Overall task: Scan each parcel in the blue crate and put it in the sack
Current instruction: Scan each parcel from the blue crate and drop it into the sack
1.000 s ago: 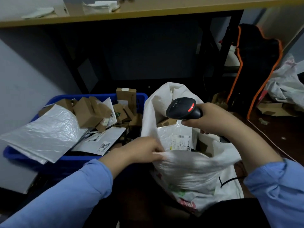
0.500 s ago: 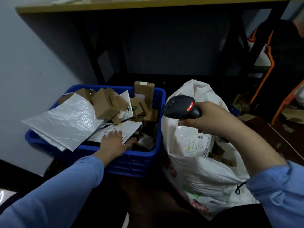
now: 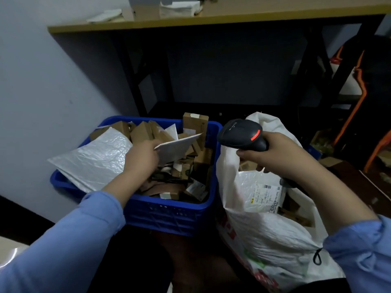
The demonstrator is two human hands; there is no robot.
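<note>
**Caller:** What is on the head camera?

**Operator:** I am looking down on two arms in light blue sleeves. A blue crate sits on the left. A white sack stands just beside it on the right. I cannot tell whether their sides touch.

**Caller:** Where are the hands?

**Operator:** They are well apart. The left hand is over the crate, its fingers curled round the near edge of a flat white mailer. The mailer is raised above the pile and tilted, with its far corner pointing up and to the right. The right hand is wrapped round the handle of a black scanner, above the sack's open mouth. The scanner's head points left, towards the crate, and a red strip glows on its back.

**Caller:** What is in the crate?

**Operator:** It holds a heap of parcels. A large crinkled silvery mailer hangs over the left rim. Behind it are many brown cardboard boxes, and one tall box stands upright against the far wall.

**Caller:** And the sack?

**Operator:** It is open at the top. I see a labelled white parcel lying inside, with brown boxes beside it. The print is too small for me to read.

**Caller:** Anything above?

**Operator:** A wooden shelf runs across the top of the view, with white paper lying on it.
</note>
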